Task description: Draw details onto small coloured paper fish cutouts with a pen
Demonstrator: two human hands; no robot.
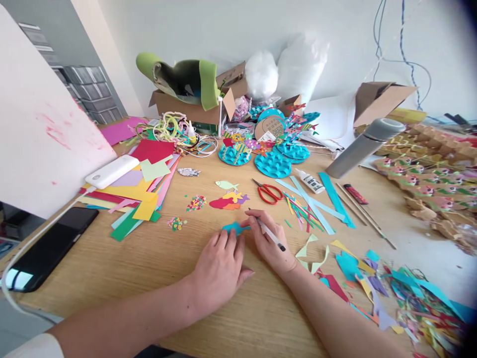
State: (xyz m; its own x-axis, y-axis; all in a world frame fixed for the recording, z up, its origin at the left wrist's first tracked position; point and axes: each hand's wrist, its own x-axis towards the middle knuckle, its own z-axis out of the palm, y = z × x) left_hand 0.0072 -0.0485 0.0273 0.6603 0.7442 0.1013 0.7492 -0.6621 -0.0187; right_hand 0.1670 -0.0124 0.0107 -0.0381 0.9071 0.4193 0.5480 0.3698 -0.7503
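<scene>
My left hand (pixel 220 263) lies flat with fingers stretched out, pressing a blue paper fish shape (pixel 234 227) onto the table. A pen (pixel 269 232) with a clear barrel is held in my right hand (pixel 269 243), its tip near the right end of that blue shape. Just beyond are red, orange and purple paper fish (pixel 223 203) in an overlapping pile, and a pale green fish (pixel 225 185) with a drawn face. To their left sit two small heaps of paper dots (pixel 196 202). Red-handled scissors (pixel 269 193) rest beyond my right hand.
Coloured paper sheets (pixel 151 154), a power bank (pixel 112 170) and a phone (pixel 55 243) are at left. Blue decorated discs (pixel 273 164) stand at the back. Right of centre are paper strips (pixel 311 201), a glue bottle (pixel 310 181), a grey flask (pixel 363 148) and paper scraps (pixel 410 298).
</scene>
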